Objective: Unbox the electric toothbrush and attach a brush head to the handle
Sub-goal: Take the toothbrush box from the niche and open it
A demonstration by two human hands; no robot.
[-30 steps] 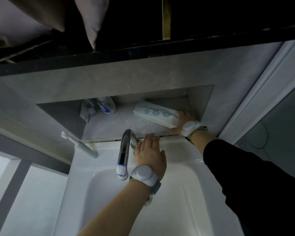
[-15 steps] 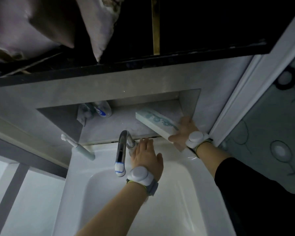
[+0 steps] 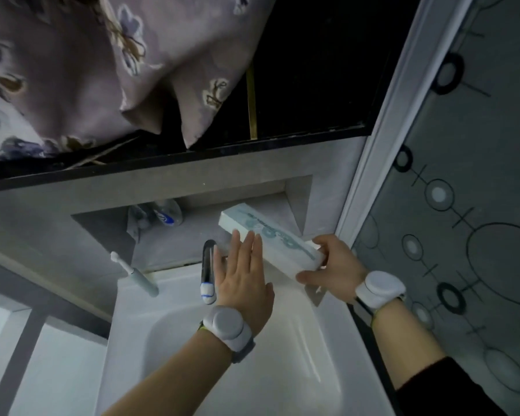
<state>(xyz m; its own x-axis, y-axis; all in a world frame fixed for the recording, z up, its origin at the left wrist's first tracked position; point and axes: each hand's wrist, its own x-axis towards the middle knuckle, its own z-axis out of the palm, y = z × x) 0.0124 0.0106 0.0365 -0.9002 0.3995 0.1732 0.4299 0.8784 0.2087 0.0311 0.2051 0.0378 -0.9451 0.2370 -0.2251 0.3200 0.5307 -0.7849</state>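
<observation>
Gripping the toothbrush box (image 3: 270,243) at its near end, right hand (image 3: 336,270) fingers clamped on it over the sink (image 3: 282,370) rim; left hand (image 3: 242,277) flat, fingers apart, below. One-ended grip may let it drop into the basin.

Print on toothbrush box (image 3: 269,239) blurred, unreadable.
</observation>
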